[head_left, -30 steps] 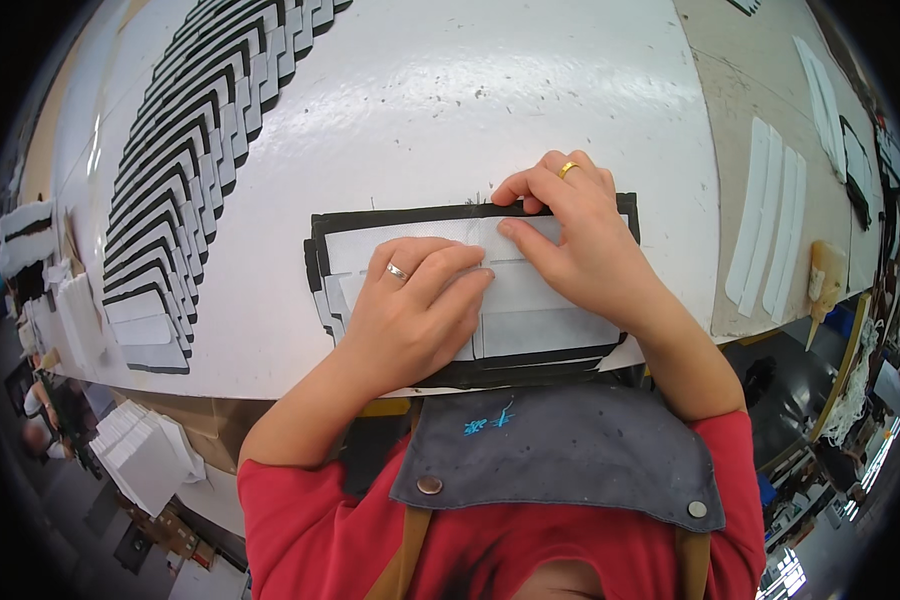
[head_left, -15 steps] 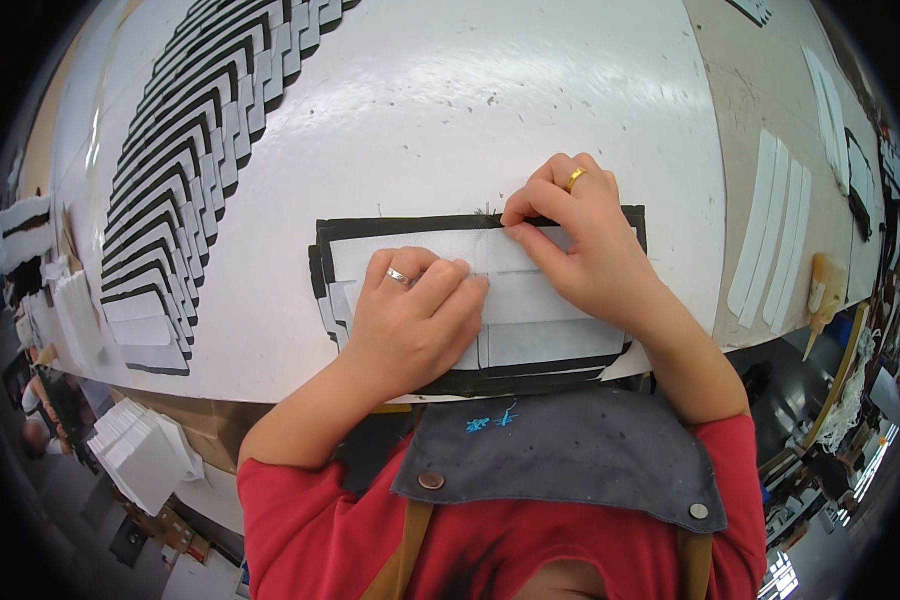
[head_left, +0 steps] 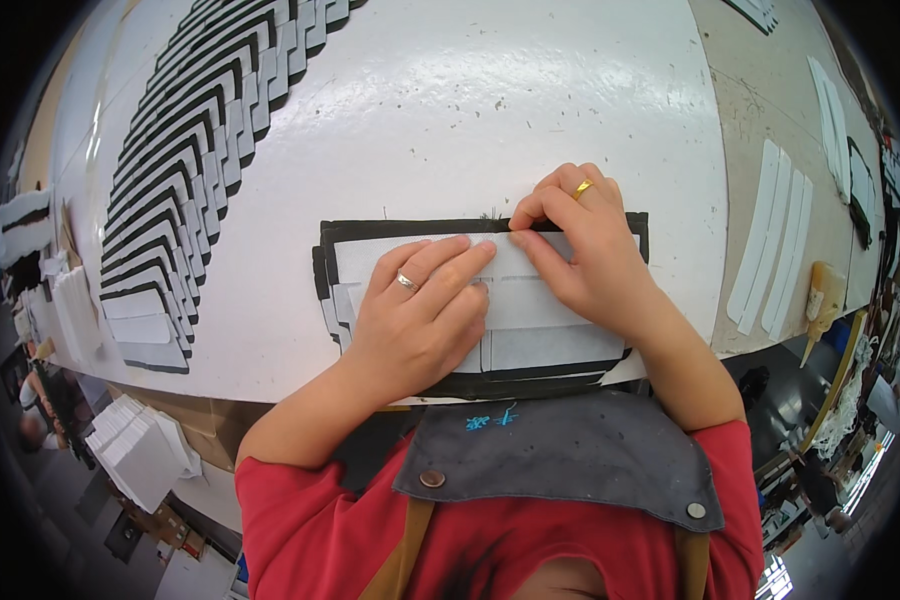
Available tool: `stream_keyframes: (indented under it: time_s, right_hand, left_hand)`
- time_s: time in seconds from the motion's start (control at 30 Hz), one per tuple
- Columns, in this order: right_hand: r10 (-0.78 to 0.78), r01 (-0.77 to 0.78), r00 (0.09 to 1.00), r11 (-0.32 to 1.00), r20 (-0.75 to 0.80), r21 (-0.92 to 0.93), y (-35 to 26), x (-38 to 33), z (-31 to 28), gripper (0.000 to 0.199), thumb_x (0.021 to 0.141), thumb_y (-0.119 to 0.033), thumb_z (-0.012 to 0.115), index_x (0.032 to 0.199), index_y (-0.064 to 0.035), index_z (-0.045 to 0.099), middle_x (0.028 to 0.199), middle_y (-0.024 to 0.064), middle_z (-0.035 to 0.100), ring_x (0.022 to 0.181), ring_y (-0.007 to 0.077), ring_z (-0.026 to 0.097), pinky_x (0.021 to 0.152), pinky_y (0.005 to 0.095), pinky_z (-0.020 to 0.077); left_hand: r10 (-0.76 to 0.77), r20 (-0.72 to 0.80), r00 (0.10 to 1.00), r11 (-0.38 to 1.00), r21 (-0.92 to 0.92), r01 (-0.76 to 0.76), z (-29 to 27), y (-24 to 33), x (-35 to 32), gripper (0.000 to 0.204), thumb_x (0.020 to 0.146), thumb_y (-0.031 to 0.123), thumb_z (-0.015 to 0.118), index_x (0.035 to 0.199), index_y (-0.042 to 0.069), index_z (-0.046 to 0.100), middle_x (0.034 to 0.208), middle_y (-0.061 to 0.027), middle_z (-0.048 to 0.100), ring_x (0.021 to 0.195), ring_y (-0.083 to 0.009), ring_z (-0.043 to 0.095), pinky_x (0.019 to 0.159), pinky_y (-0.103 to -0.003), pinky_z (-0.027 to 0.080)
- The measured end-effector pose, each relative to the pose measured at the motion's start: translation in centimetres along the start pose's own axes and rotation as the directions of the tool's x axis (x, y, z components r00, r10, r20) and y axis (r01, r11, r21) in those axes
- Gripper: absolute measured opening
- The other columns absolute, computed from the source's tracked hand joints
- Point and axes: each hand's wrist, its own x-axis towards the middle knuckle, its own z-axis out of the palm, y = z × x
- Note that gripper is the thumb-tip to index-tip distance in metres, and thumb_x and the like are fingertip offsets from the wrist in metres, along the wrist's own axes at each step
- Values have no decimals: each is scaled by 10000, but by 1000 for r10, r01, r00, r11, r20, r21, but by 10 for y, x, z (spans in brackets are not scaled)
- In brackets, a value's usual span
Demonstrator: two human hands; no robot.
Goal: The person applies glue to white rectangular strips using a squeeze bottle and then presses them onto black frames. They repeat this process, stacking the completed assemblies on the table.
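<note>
A stack of black-edged sheets point(head_left: 335, 232) lies at the near edge of the white table point(head_left: 490, 110), with white rectangular pieces point(head_left: 540, 345) laid across it. My left hand point(head_left: 420, 320) rests flat on the white pieces, fingers spread and pressing down, a ring on one finger. My right hand point(head_left: 580, 255) presses on the top white strip point(head_left: 370, 255) near the stack's far edge, its fingertips pinched together at that edge, a gold ring on one finger.
A long fanned row of black-and-white pieces point(head_left: 170, 190) runs along the left of the table. White strips point(head_left: 770, 235) lie on a brown board at the right, beside a brush point(head_left: 820, 305). Stacks of white sheets point(head_left: 140, 455) sit below the table at left.
My right hand has slid a little to the right along the top strip's far edge. My left hand stays pressed flat on the white pieces.
</note>
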Motion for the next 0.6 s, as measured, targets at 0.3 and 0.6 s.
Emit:
stream_keyframes:
  time_s: [0.3, 0.6]
  right_hand:
    - [29, -29, 999, 1000, 32, 9, -3, 2, 0, 91, 751, -53, 631, 798, -86, 561, 834, 30, 521, 840, 196, 491, 780, 331, 343]
    - [21, -16, 999, 990, -34, 142, -16, -4, -11, 82, 777, -32, 614, 817, -73, 555, 854, 26, 536, 842, 180, 481, 841, 305, 306]
  left_hand:
    - [-220, 188, 957, 948, -190, 256, -26, -1, -23, 348, 840, 28, 564, 1186, 37, 528, 1306, -121, 526, 1274, -298, 435, 1075, -463, 285]
    - [-497, -265, 826, 868, -145, 476, -41, -40, -56, 468, 874, 101, 567, 1316, 42, 423, 1140, -165, 581, 1050, -259, 538, 972, -370, 363]
